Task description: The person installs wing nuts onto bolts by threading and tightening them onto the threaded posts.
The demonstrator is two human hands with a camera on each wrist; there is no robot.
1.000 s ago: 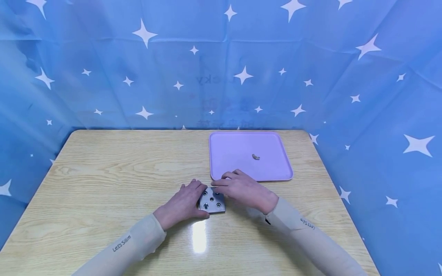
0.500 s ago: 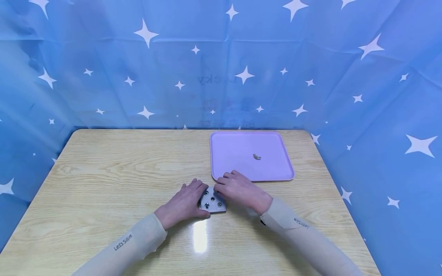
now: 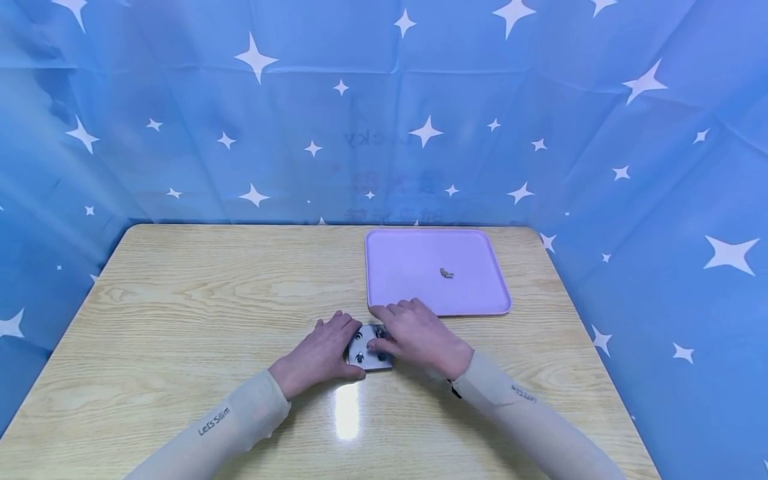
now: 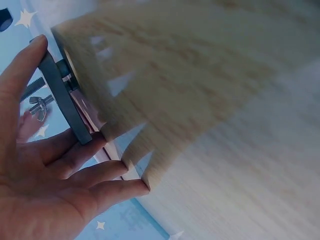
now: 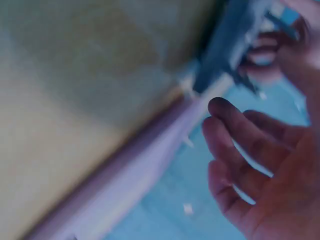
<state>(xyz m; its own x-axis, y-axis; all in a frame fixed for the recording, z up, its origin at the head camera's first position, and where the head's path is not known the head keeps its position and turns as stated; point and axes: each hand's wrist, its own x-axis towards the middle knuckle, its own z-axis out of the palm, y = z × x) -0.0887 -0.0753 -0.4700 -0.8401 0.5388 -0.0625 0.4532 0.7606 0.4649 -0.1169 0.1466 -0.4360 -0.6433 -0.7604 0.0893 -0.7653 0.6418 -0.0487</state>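
In the head view a small metal plate [image 3: 370, 360] with several holes lies near the table's middle. My left hand [image 3: 321, 350] grips its left side; the left wrist view shows thumb and fingers on opposite edges of the plate [image 4: 65, 97]. Threaded bolts stand out of it, one carrying a wing nut [image 4: 40, 106]. Over the plate's right part is my right hand [image 3: 417, 337], thumb and index finger spread apart. In the blurred right wrist view, its lower fingers [image 5: 240, 150] are loosely bent beside the plate [image 5: 227, 45], holding nothing.
A purple tray [image 3: 414, 247] lies just beyond the right hand, toward the back right. Small brass-coloured pieces [image 3: 446, 273] are on it. The wooden table [image 3: 228, 287] is bordered by a blue starry curtain [image 3: 288, 107].
My right hand's fingers, bunched at the plate's upper right corner before, have spread, with the thumb now across the plate. The left hand and plate stay put.
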